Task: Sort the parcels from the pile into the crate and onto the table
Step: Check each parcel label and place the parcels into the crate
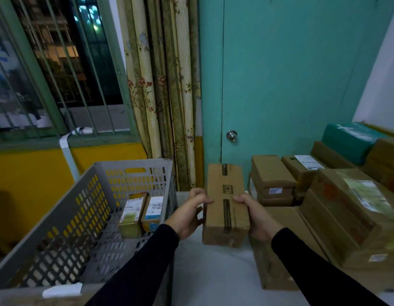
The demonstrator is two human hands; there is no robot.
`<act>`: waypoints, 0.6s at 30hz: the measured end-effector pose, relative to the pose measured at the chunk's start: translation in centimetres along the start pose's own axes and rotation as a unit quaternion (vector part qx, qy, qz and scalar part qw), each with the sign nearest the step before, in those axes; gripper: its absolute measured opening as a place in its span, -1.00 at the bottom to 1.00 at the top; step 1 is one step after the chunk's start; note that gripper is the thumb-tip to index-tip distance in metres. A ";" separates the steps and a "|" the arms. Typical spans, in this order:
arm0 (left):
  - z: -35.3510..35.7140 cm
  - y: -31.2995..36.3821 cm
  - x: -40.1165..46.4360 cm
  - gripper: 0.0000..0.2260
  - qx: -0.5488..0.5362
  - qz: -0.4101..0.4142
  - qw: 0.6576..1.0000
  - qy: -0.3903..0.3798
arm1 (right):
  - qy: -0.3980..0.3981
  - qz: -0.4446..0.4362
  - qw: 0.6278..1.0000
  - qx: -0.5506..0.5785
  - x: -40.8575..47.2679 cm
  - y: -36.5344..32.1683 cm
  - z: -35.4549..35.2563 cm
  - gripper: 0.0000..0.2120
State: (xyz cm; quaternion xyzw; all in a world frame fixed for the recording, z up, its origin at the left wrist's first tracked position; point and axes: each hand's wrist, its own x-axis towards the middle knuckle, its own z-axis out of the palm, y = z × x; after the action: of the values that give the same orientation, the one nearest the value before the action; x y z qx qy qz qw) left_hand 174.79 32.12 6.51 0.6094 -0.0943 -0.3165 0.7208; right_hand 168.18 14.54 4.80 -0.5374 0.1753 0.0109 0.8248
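I hold a long brown cardboard parcel (224, 193) with dark tape along its top, above the white table (209, 274). My left hand (190, 212) grips its left side and my right hand (254, 214) grips its right side, fingers curled over the top edges. The grey perforated crate (85, 208) stands to the left with two small labelled boxes (142, 212) upright inside it. The pile of brown parcels (337, 208) lies on the right.
A teal-wrapped parcel (350, 140) tops the back of the pile. Behind the table are a teal door with a knob (231, 135), floral curtains (160, 85) and a barred window (59, 62). A white label (62, 290) sticks on the crate's near rim.
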 end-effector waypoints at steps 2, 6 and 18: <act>0.1 -0.2 0.1 -0.55 0.030 -0.009 0.999 0.012 | 0.003 0.001 1.000 0.002 0.2 0.1 0.2 -0.39; 0.6 -0.1 -0.1 -0.48 0.066 0.009 0.997 0.048 | -0.010 -0.010 0.999 -0.033 0.8 0.1 0.5 0.10; 1.0 0.7 -0.7 -0.46 0.100 0.026 0.993 0.060 | 0.016 -0.041 0.998 -0.053 0.3 -0.1 0.7 -0.25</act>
State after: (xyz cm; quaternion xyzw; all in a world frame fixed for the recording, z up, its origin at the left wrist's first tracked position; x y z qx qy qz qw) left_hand 173.98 31.70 7.58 0.6937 -0.0977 -0.2498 0.6685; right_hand 168.65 15.05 5.04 -0.5873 0.1656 -0.0223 0.7919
